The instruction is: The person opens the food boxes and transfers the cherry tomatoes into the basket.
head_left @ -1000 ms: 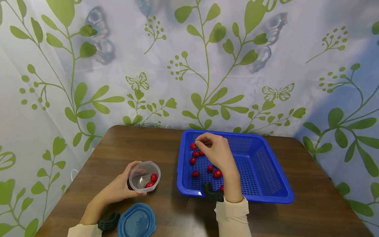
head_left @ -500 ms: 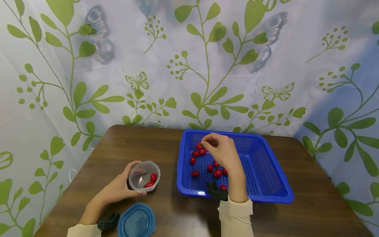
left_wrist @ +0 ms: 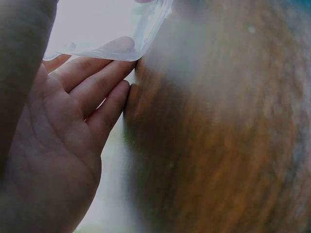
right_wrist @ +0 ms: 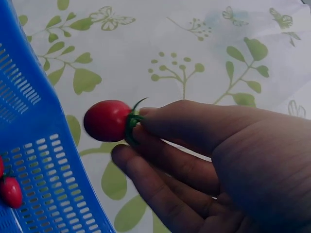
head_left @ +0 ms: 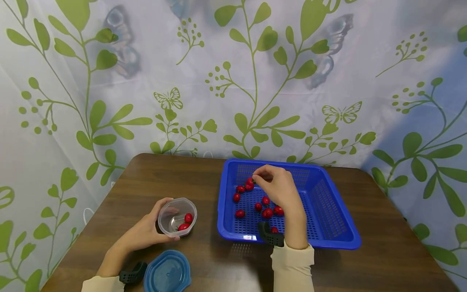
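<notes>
My right hand (head_left: 277,186) is over the blue plastic basket (head_left: 343,243), pinching a cherry tomato (right_wrist: 108,120) by its green stem between thumb and fingertip. The red fruit hangs free of the fingers in the right wrist view. My left hand (head_left: 149,229) grips a clear plastic container (head_left: 168,219) from its left side, thumb at the near side and fingers round the back. Two red tomatoes (head_left: 187,218) lie inside that container. Only a corner of the container shows in the left wrist view, above the fingers (left_wrist: 109,109).
Several more cherry tomatoes (head_left: 267,213) lie in the left half of the basket. A blue lid (head_left: 168,273) rests on the brown wooden table (head_left: 175,174) in front of the container. Behind the table hangs a leaf-patterned cloth (head_left: 204,101).
My right hand has shifted a little to the right over the basket, carrying the pinched tomato with it. The left hand and the container have stayed in place.
</notes>
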Demonstrator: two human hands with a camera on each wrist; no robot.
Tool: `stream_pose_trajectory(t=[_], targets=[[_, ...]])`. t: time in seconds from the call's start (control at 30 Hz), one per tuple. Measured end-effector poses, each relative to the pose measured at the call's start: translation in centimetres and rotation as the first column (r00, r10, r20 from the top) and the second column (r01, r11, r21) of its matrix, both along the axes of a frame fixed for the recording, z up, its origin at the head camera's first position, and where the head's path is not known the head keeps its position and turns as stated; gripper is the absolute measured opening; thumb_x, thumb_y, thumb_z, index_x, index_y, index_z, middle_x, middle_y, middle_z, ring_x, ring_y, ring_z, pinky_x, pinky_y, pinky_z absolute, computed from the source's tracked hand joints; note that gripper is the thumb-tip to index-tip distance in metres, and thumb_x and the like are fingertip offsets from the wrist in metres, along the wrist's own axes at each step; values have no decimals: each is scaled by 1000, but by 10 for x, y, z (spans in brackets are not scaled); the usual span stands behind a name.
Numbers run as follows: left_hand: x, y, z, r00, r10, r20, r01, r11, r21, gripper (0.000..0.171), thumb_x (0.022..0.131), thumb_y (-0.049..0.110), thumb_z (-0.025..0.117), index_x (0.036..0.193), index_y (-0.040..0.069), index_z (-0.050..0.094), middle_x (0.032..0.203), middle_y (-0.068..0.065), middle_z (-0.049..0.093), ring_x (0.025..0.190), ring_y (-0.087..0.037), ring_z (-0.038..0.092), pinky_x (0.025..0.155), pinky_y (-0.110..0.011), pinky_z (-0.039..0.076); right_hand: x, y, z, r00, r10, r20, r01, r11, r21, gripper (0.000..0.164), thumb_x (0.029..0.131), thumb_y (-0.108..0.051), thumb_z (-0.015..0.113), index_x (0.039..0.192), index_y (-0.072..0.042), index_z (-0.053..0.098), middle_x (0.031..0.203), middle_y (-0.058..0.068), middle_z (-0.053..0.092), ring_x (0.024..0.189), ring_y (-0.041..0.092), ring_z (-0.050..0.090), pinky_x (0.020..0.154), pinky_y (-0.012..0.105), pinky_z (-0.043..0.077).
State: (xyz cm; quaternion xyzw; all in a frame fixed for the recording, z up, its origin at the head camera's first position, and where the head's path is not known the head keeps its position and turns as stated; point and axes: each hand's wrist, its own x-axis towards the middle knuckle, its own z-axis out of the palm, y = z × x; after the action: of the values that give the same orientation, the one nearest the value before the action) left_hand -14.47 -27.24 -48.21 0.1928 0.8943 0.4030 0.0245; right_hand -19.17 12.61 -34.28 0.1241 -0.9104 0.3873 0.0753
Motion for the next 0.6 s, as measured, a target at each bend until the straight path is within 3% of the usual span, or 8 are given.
stream_pose_trajectory(t=[0.43, 0.6], targets=[[4, 0, -1, 999, -1, -34, 1, 1000, -7, 109, 73, 47, 93, 155, 21, 26, 136, 4, 65, 125, -24, 60, 101, -37, 51, 1, 13, -4, 1000, -1, 22, 0, 1000, 30, 8, 97, -19, 72, 102, -15, 78, 94, 0, 78, 91, 19, 73, 83, 45, 56], [5, 1, -1, 999, -1, -38, 1, 1000, -3, 109, 73, 47, 93, 154, 22, 26, 136, 3, 65, 125, -24, 60, 101, -37, 51, 2, 14, -4, 1000, 1, 24, -2, 999, 36, 10, 97, -20, 72, 103, -14, 78, 96, 0, 78, 90, 19, 72, 82, 44, 56]])
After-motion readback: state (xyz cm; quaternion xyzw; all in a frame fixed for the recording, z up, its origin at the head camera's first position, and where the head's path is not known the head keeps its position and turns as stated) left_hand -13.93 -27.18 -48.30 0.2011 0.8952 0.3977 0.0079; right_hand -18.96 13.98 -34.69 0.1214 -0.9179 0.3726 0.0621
